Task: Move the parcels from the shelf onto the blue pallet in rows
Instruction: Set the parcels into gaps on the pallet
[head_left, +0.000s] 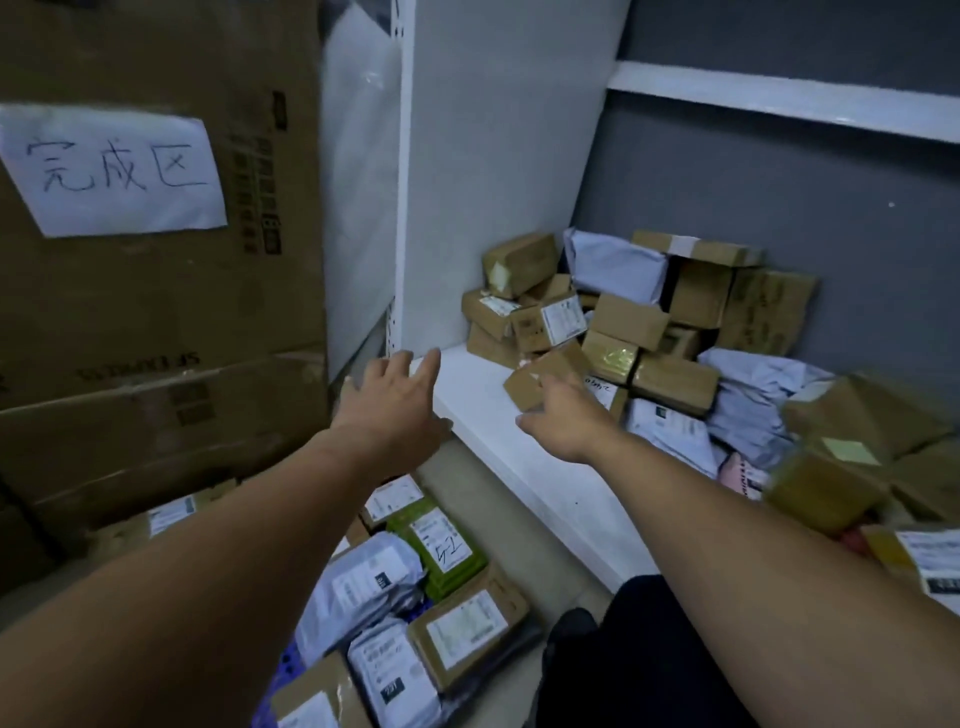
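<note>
1. The pick-up step is in hand: both arms are stretching out over the shelf (498, 431), and no parcel is being carried.
2. The left hand (397, 402) is hovering over the shelf's front left corner. Its fingers are spreading straight, so its grip is standing wide open and holding nothing.
3. The right hand (563, 421) is pointing at a small box (535, 382) lying at the front of the pile (639, 322). Its grip is looking open too. The fingertips seem to be touching the box's near edge, though blur is making that hard to settle.
4. The pile is sitting at the back right of the shelf, against the grey wall, with brown boxes and grey bags leaning on one another.
5. The pallet (285, 670) is lying low, left of the shelf, with only slivers of blue peeking out between the laid parcels (415, 587).
6. Next, the right grip is probably needing to wrap round the small box and lift it without dragging on its neighbours, which could slide down. The left hand is looking free to steady the box or take a second one before the turn down to the pallet.
</note>
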